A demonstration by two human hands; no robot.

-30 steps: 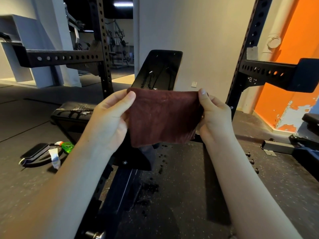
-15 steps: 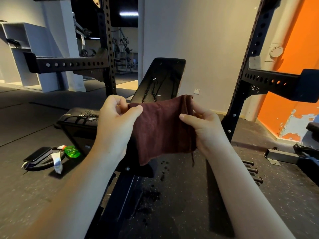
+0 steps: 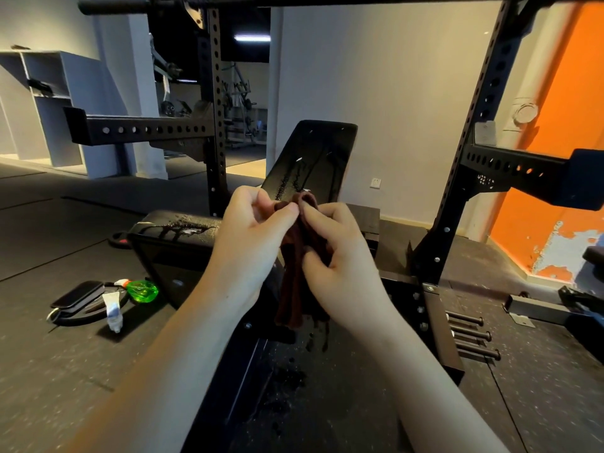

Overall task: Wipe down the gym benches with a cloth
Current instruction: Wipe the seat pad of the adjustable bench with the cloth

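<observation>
Flooring [image 3: 539, 403] of dark speckled rubber ran under everything, with wet spots [image 3: 313, 341] just below the hands. A black steel rack [image 3: 214, 125] of square, perforated tubing stood on it, with an upright on either side and a holed safety arm [image 3: 147, 130] reaching out to the left. Behind the right upright was an orange wall [image 3: 562, 125], its paint peeled in patches low down. At far left stood a pale shelf unit [image 3: 49, 103] of open, box-shaped compartments; one held a small dark item too dim to name.

Inside the rack sat the bench [image 3: 173, 256], black and glossy. Its long rounded backrest [image 3: 317, 155] was tilted up and its seat pad [image 3: 176, 228] was streaked with wet runs and droplets.

In front of the bench, the left hand [image 3: 248, 240] pinched the top of the cloth [image 3: 292, 299] between thumb and fingertips. The right hand [image 3: 343, 266], touching it, curled its thumb and fingers round the cloth just below. The cloth was maroon and soft-napped, bunched into a narrow hanging fold between the hands, level with the join of seat pad and backrest.

On the floor to the left lay a flat dark weight plate [image 3: 81, 317] with a slim black phone [image 3: 78, 294] on top. A translucent green bottle [image 3: 142, 290] lay just beside it, its fill impossible to tell. A white squeeze tube [image 3: 112, 310] leaned against the plate. Round-headed steel pins [image 3: 470, 335] lay side by side at the right.
</observation>
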